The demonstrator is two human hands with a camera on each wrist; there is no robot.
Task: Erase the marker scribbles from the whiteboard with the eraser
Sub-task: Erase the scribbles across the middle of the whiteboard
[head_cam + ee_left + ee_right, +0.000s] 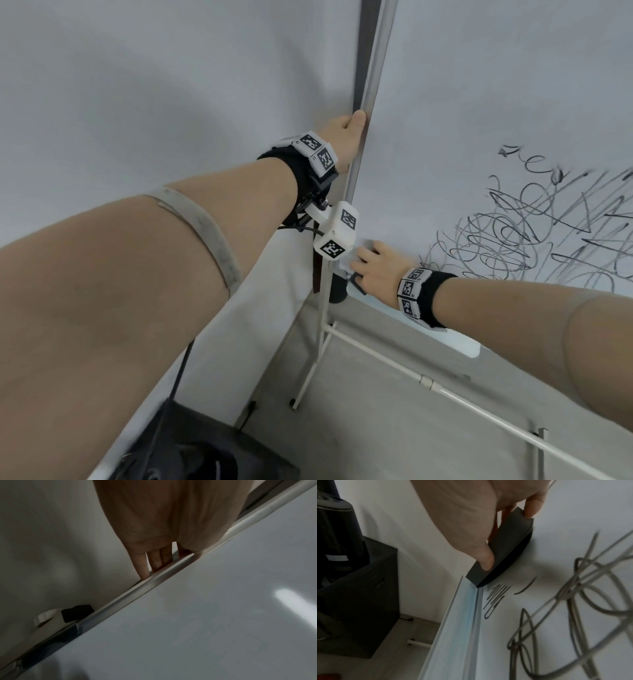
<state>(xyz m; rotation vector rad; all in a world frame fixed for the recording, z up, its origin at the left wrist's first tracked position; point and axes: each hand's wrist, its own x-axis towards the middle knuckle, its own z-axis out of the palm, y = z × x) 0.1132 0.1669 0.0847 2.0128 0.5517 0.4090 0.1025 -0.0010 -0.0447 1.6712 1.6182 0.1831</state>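
Note:
The whiteboard [479,85] stands upright to my right, with black marker scribbles [534,233] tangled over its lower right. A short zigzag scribble [494,597] sits just above the tray. My left hand [349,130] grips the board's metal left frame [137,592], thumb in front and fingers [154,561] curled behind it. My right hand [373,270] holds the dark grey eraser [503,550] between thumb and fingers. The eraser's felt lies against the board at its lower left corner, left of the scribbles. The eraser [358,287] is mostly hidden under the hand in the head view.
A pale marker tray [458,628] runs along the board's bottom edge. White stand tubes [394,363] cross the floor below. A black cabinet [359,601] with a dark object on top stands by the wall at the left.

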